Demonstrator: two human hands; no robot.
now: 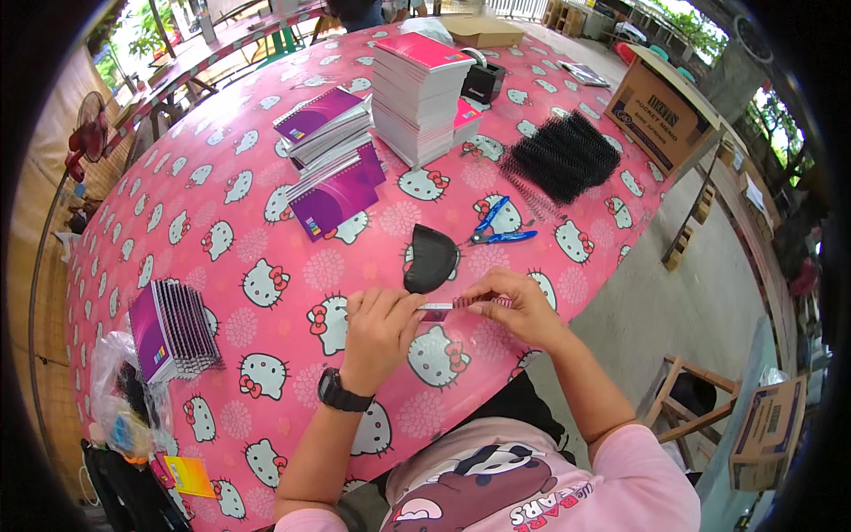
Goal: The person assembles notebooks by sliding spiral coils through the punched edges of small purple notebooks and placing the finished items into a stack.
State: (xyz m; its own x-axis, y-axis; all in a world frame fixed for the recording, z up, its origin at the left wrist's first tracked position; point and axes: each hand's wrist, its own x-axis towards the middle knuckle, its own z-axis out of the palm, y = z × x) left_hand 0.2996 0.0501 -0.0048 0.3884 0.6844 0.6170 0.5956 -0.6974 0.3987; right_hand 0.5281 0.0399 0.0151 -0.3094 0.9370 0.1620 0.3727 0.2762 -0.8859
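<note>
My left hand (383, 330), with a black watch on its wrist, is closed on a small notebook (435, 311) near the front of the table. The notebook is seen nearly edge-on, with a white page edge and a bit of dark cover showing. At its right end my right hand (514, 309) pinches a thin spiral coil (479, 302). How far the coil runs through the holes is hidden by the fingers. Just beyond my hands lies a black half-round pouch (431, 259). Blue-handled cutters (503, 236) rest open behind it, to the right.
Purple notebooks (332, 199) lie in a leaning pile beside a tall stack of page blocks (417, 102). Black spiral coils (563, 158) are heaped at right, near a cardboard box (660, 111). Bound purple notebooks (175, 332) stand at left, by a plastic bag (124, 381).
</note>
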